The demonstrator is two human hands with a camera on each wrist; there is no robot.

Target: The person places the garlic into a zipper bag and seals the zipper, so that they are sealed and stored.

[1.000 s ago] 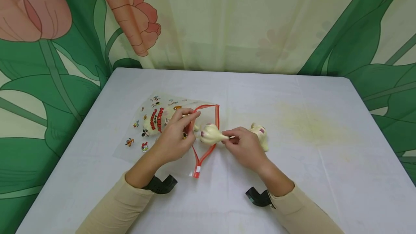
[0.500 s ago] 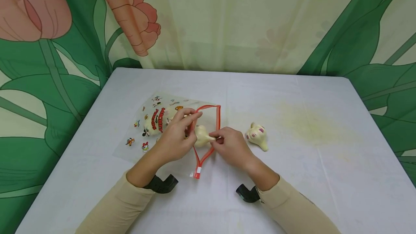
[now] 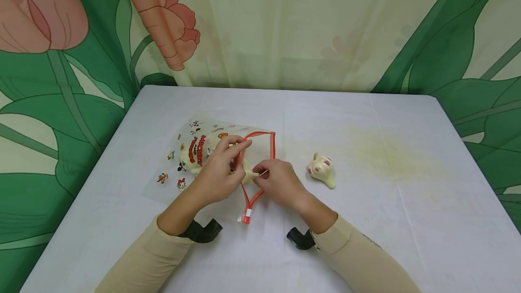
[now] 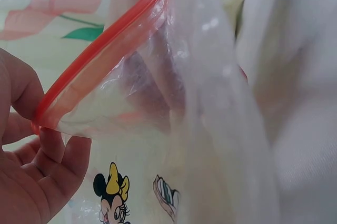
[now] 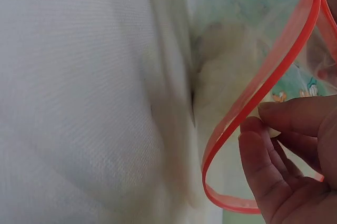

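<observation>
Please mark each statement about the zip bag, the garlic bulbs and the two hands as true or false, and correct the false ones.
1. The left hand pinches the red rim of the zip bag and holds it open. True.
2. The right hand lies flat and idle on the table. False: its fingers hold the stem of a garlic bulb at the bag's mouth.
3. Another garlic bulb lies on the table outside the bag, to the right of the hands. True.
4. The bag is plain, without pictures. False: it carries cartoon figures and red lettering.
5. The bag's red zip is closed. False: it gapes open in a loop.
</observation>
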